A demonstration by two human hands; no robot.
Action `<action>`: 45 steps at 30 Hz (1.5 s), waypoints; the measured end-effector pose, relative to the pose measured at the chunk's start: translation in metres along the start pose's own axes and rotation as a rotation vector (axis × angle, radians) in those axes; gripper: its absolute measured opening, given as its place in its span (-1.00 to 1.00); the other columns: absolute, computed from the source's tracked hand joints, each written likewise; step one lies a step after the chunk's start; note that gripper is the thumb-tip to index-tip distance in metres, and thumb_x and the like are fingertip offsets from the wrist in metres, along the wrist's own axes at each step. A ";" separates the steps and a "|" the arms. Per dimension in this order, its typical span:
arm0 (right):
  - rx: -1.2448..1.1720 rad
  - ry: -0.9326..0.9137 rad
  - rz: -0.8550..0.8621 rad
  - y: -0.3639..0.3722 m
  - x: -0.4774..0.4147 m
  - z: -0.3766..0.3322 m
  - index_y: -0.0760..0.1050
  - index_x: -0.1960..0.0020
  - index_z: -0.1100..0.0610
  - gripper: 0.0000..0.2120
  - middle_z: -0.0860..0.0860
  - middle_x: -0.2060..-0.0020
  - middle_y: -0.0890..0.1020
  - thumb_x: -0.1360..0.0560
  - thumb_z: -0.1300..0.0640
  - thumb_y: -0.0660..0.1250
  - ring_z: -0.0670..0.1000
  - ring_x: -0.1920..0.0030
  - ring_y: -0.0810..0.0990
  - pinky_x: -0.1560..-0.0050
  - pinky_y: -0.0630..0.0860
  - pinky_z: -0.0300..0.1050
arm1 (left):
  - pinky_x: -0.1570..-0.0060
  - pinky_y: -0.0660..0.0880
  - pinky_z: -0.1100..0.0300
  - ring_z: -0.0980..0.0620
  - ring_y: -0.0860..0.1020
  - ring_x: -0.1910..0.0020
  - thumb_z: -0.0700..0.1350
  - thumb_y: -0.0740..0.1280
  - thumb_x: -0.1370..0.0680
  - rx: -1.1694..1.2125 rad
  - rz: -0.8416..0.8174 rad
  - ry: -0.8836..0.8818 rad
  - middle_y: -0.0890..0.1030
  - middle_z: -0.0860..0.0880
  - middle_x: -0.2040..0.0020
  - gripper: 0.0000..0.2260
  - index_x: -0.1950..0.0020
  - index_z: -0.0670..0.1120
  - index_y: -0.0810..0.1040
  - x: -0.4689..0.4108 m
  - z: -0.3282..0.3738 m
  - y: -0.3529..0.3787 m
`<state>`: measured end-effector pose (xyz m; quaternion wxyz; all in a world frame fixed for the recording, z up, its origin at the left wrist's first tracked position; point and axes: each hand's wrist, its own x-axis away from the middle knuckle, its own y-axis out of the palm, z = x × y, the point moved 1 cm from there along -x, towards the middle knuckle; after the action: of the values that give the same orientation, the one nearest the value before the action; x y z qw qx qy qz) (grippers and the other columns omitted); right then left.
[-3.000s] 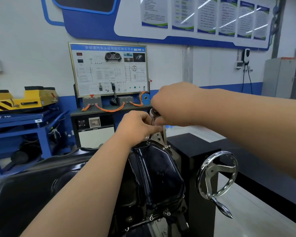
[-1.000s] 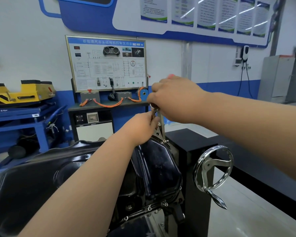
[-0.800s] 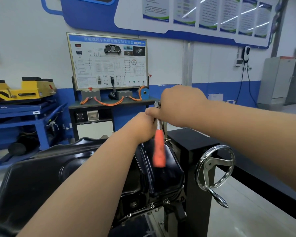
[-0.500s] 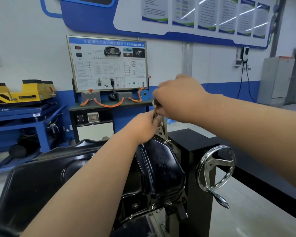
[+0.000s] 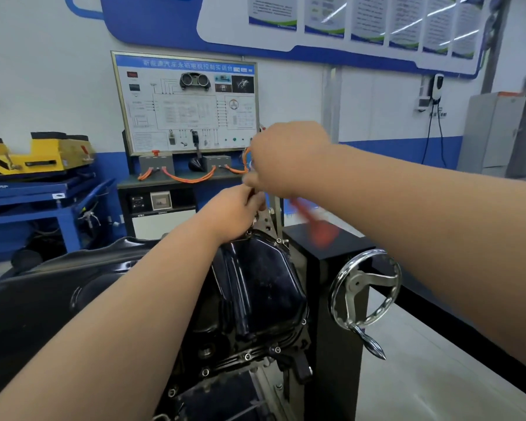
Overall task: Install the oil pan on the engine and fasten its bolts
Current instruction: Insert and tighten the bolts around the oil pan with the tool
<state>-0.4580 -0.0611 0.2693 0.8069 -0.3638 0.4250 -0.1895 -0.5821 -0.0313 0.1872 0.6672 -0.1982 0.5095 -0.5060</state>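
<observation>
The glossy black oil pan (image 5: 257, 287) sits on the engine, with small bolts (image 5: 247, 357) along its near flange. At the pan's far top edge my left hand (image 5: 233, 212) curls its fingers round the socket end of a ratchet wrench. My right hand (image 5: 286, 159) grips the wrench just above, near its head. The wrench's orange handle (image 5: 318, 227) sticks out down and to the right below my right hand, blurred by motion. The bolt under the socket is hidden by my hands.
The engine stand's black column (image 5: 331, 314) with a chrome handwheel (image 5: 365, 291) stands right of the pan. A black cover (image 5: 28, 314) lies at the left. Behind are a training panel bench (image 5: 186, 104), a blue table (image 5: 43, 199) and a grey cabinet (image 5: 492, 129).
The orange handle, hanging straight down 0.8 s ago and hidden 0.5 s ago, has swung out to the lower right. Both hands stay at the pan's far top edge.
</observation>
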 end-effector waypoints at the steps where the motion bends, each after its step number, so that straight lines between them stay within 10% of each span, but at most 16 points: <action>1: -0.111 0.104 -0.062 0.005 -0.002 -0.001 0.30 0.27 0.07 -0.64 -0.03 0.37 0.30 -0.53 -0.18 0.16 0.04 0.35 0.34 0.29 0.29 -0.11 | -0.04 0.45 0.09 -0.06 0.54 0.00 -0.07 0.14 -0.63 -0.004 0.008 -0.001 0.58 -0.02 0.01 -0.82 -0.01 -0.08 0.52 0.000 0.000 0.002; 6: -0.017 -0.110 0.014 -0.005 0.000 0.006 0.25 0.36 0.07 -0.68 0.00 0.38 0.35 -0.50 0.05 0.26 0.01 0.39 0.36 0.42 0.22 -0.16 | 0.06 0.39 0.16 0.02 0.53 0.07 -0.05 0.11 -0.64 -0.074 0.010 -0.005 0.60 0.08 0.09 -0.81 0.10 0.02 0.46 0.000 0.001 0.002; 9: 0.163 -0.363 0.075 -0.008 -0.002 0.010 0.42 0.20 0.14 -0.89 0.04 0.23 0.47 -0.49 0.28 0.22 0.12 0.08 0.49 0.18 0.36 -0.04 | -0.05 0.43 0.13 0.07 0.56 -0.01 -0.02 0.09 -0.65 -0.029 0.002 -0.010 0.64 0.09 0.02 -0.80 0.04 0.03 0.48 0.002 0.003 0.001; 16: -0.244 0.104 -0.049 0.011 0.008 0.001 0.25 0.36 0.05 -0.59 -0.02 0.38 0.37 -0.54 -0.17 0.17 -0.04 0.42 0.28 0.39 0.24 -0.16 | 0.05 0.44 0.15 -0.13 0.55 -0.06 -0.17 0.21 -0.58 -0.177 -0.037 -0.020 0.59 -0.12 -0.02 -0.83 -0.10 -0.19 0.53 0.002 0.003 -0.001; 19: -0.030 -0.076 0.016 0.001 0.007 -0.006 0.24 0.37 0.08 -0.68 -0.02 0.39 0.33 -0.53 0.07 0.21 0.00 0.41 0.33 0.39 0.28 -0.13 | 0.23 0.37 0.23 0.05 0.55 0.15 -0.12 0.14 -0.61 -0.105 0.016 -0.010 0.56 0.06 0.18 -0.82 -0.02 -0.11 0.52 0.004 0.000 -0.002; 24: 0.204 -0.425 0.102 -0.007 0.002 0.005 0.48 0.03 0.11 -0.84 0.05 0.07 0.51 -0.49 0.30 0.19 0.11 -0.05 0.45 0.12 0.39 0.00 | 0.28 0.31 0.37 0.28 0.47 0.23 -0.04 0.11 -0.65 -0.005 0.050 -0.050 0.54 0.21 0.20 -0.74 0.03 -0.04 0.58 0.000 -0.002 0.000; 27: 0.103 -0.219 0.108 -0.001 0.000 0.001 0.35 0.29 0.13 -0.79 0.02 0.30 0.45 -0.50 0.15 0.25 0.06 0.35 0.43 0.35 0.35 -0.12 | 0.27 0.32 0.31 0.25 0.47 0.23 -0.04 0.15 -0.64 0.027 0.050 -0.039 0.54 0.21 0.22 -0.78 0.10 0.00 0.55 0.001 -0.002 -0.001; 31: -0.323 0.108 -0.099 0.012 0.001 0.002 0.30 0.35 0.04 -0.53 -0.03 0.37 0.40 -0.49 -0.31 0.14 0.00 0.37 0.38 0.39 0.24 -0.16 | 0.14 0.41 0.21 0.07 0.54 0.11 -0.04 0.14 -0.63 -0.072 0.018 -0.002 0.61 0.05 0.07 -0.76 -0.01 -0.06 0.58 0.001 0.000 0.000; 39: 0.176 -0.353 0.032 -0.002 0.003 0.018 0.52 -0.05 0.08 -0.86 0.03 0.13 0.52 -0.51 0.19 0.26 0.12 0.09 0.54 0.34 0.38 -0.09 | -0.04 0.44 0.10 0.05 0.56 0.00 -0.02 0.09 -0.65 0.000 -0.003 -0.011 0.63 0.09 0.05 -0.74 0.13 0.04 0.51 0.002 0.002 0.003; 45: -0.151 0.050 -0.090 0.007 0.014 -0.001 0.37 0.25 0.07 -0.60 -0.03 0.37 0.34 -0.51 -0.25 0.13 0.04 0.35 0.37 0.34 0.27 -0.14 | 0.06 0.44 0.08 -0.14 0.52 0.07 -0.16 0.21 -0.52 -0.028 -0.104 -0.037 0.57 -0.16 0.05 -0.83 -0.01 -0.18 0.54 0.008 0.005 -0.002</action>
<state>-0.4515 -0.0654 0.2561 0.7569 -0.4375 0.4416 -0.2019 -0.5791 -0.0400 0.1869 0.6464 -0.2431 0.4931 -0.5291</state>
